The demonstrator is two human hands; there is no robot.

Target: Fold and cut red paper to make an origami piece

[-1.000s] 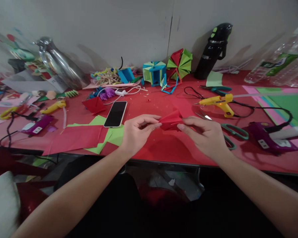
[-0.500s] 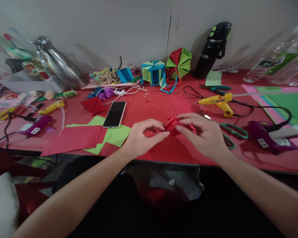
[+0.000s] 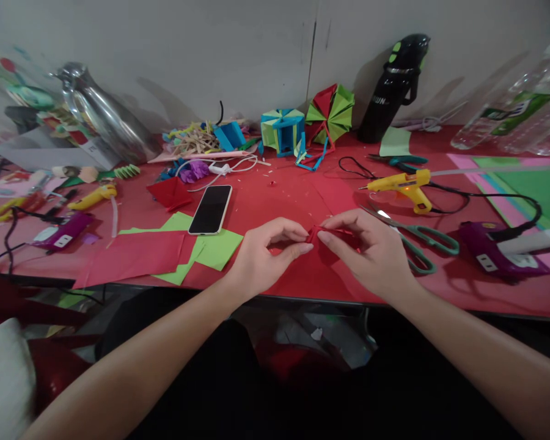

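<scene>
Red folded paper (image 3: 332, 239), just right of the phone (image 3: 210, 209), is pinched between left hand (image 3: 262, 256) and right hand (image 3: 371, 253), fingertips closed on its crease to keep it flat.

wall (image 3: 238, 55): plain white, vertical seam | table (image 3: 279, 195): red top, cluttered

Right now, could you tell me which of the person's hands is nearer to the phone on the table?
Left. The left hand sits just right of the phone, near the green paper under it. The right hand is farther right, beside the scissors.
</scene>
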